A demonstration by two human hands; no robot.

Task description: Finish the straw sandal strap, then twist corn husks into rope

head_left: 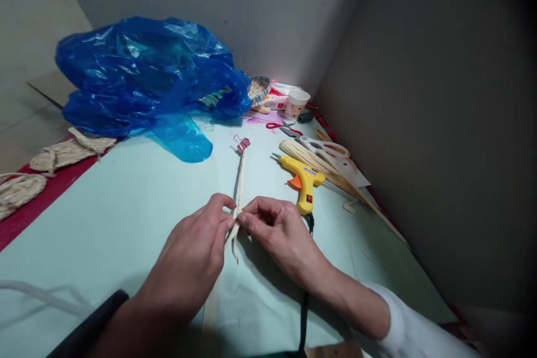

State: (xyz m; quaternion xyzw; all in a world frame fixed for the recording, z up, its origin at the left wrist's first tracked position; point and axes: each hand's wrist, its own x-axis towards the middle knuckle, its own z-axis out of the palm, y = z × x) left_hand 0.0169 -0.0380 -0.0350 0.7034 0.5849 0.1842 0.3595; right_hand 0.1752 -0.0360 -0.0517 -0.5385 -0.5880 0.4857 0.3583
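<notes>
A thin pale braid (pixel 240 179) runs up the table, its far end gripped by a dark pink binder clip (pixel 243 146). My left hand (pixel 199 246) pinches the braid's near end between thumb and fingers. From the other side, my right hand (pixel 277 229) pinches the same spot with thumb and forefinger. Loose flat strands (pixel 235 243) hang below the fingertips toward me. Right of my right hand lies a yellow hot glue gun (pixel 306 176) with an orange trigger, its black cord passing beneath my forearm.
A large blue plastic bag (pixel 146 72) fills the back left. Coiled braids (pixel 71 154) lie at the left edge. Toward the back right are a paper cup (pixel 297 104), a small woven basket (pixel 259 89), white-handled scissors (pixel 325 147) and a bundle of pale strips (pixel 310 158). A grey wall rises on the right.
</notes>
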